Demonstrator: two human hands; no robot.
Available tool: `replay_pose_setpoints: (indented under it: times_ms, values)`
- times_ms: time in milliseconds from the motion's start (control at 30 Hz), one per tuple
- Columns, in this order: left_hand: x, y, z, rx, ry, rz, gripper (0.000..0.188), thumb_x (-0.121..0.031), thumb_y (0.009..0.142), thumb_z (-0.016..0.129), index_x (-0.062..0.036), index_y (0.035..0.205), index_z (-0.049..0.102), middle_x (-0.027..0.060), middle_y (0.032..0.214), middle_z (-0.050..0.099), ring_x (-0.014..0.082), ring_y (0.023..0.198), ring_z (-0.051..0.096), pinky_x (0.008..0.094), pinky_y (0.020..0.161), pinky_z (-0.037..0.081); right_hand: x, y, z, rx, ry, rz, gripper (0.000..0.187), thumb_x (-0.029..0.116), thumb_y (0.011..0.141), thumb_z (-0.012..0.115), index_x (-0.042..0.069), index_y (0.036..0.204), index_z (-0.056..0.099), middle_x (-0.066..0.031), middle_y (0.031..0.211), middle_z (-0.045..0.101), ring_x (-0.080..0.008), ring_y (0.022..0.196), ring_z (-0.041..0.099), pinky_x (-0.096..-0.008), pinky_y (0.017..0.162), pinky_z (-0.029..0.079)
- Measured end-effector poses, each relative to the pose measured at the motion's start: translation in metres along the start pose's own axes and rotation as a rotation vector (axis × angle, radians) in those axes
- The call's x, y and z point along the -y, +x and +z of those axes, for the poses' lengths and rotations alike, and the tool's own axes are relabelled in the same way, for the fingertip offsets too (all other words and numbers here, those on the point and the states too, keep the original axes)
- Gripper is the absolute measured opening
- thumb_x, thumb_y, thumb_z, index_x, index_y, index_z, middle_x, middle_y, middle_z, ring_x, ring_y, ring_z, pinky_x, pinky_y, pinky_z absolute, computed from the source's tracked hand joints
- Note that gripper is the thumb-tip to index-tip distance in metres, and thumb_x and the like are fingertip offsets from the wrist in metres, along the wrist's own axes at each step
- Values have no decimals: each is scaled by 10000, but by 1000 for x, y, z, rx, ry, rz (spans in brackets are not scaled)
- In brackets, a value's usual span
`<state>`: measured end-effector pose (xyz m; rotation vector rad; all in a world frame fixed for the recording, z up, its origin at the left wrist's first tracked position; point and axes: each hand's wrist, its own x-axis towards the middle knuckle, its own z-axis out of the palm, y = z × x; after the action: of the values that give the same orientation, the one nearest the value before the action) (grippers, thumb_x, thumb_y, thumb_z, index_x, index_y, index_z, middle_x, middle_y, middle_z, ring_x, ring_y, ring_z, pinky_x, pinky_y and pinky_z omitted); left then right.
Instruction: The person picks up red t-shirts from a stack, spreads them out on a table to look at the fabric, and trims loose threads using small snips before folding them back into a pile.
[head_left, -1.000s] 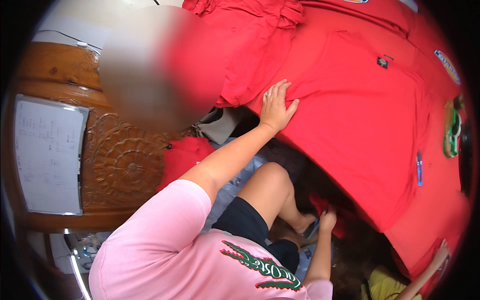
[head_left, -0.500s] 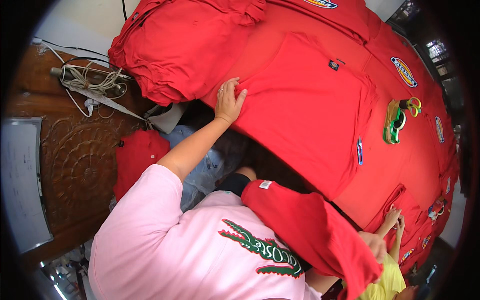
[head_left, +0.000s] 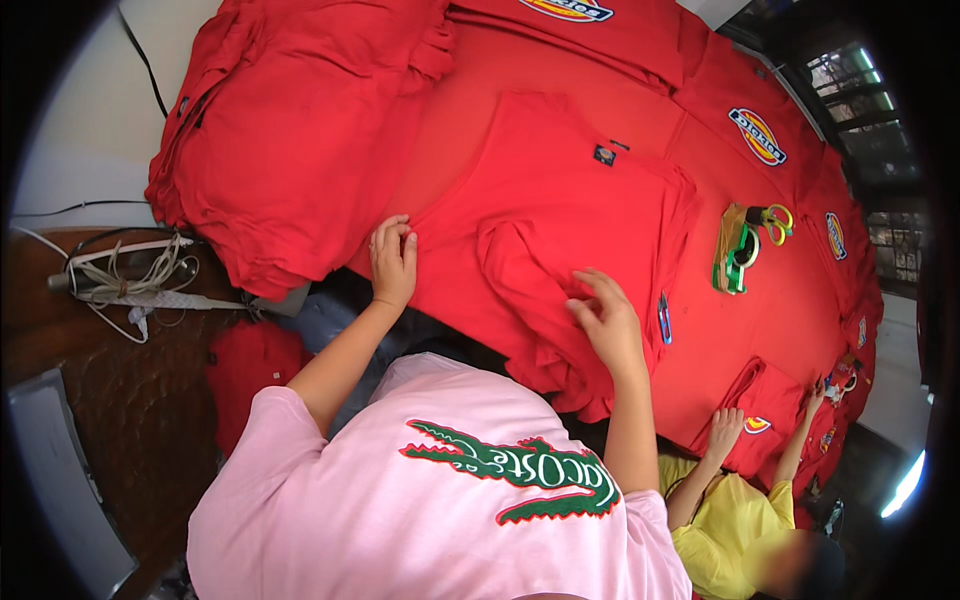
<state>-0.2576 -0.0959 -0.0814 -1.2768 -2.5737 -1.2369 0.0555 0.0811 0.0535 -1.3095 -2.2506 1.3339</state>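
A red T-shirt [head_left: 570, 190] with a small dark neck label lies spread on the red-covered table. My left hand [head_left: 394, 262] rests on its left edge, fingers stretched out and thumb apart. A bunched part of red cloth [head_left: 535, 270] lies over the shirt's near half, its folds hanging at the table's front edge. Just above these folds is my right hand [head_left: 608, 320], fingers apart and slightly bent, with nothing seen in it. Whether its fingertips touch the cloth is hard to tell. A blue cutter [head_left: 664, 318] lies by the shirt's right edge.
At the left stands a large pile of red shirts [head_left: 300, 130]. A green tape dispenser [head_left: 737, 255] and yellow-handled scissors [head_left: 777, 222] lie right of the shirt. A co-worker in yellow [head_left: 735, 515] handles a folded red shirt [head_left: 757, 395]. Bundled cables [head_left: 140, 275] lie far left.
My right hand has swung up from the lower right, laid the red cloth onto the spread shirt and let go. My left hand stays at the shirt's left edge. The view has shifted.
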Motion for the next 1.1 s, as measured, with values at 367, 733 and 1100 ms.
replay_pose_setpoints:
  times_ms: [367, 733, 1100]
  values:
    - [-36, 101, 40, 114, -90, -1, 158, -200, 941, 680, -95, 1054, 713, 90, 1177, 647, 301, 1175, 574, 448, 1024, 404, -182, -68, -74, -408, -642, 381, 404, 108, 886, 677, 81, 1284, 610, -211, 1198, 634, -385, 1060, 647, -494, 856, 534]
    - [-140, 126, 84, 1187, -400, 504, 587, -359, 812, 834, -87, 1297, 646, 86, 1153, 667, 249, 1113, 614, 397, 1051, 401, -159, -17, -70, -471, -195, 270, 323, 53, 863, 732, 25, 1176, 657, -152, 980, 643, -321, 942, 644, -420, 845, 513]
    - [-161, 120, 65, 1025, -652, -126, 187, -196, 962, 697, -11, 990, 702, 22, 889, 702, 101, 885, 630, 268, 850, 494, -119, -58, -77, -282, 581, 558, 137, 102, 914, 721, -15, 973, 677, -19, 813, 594, -97, 691, 529, -271, 625, 459]
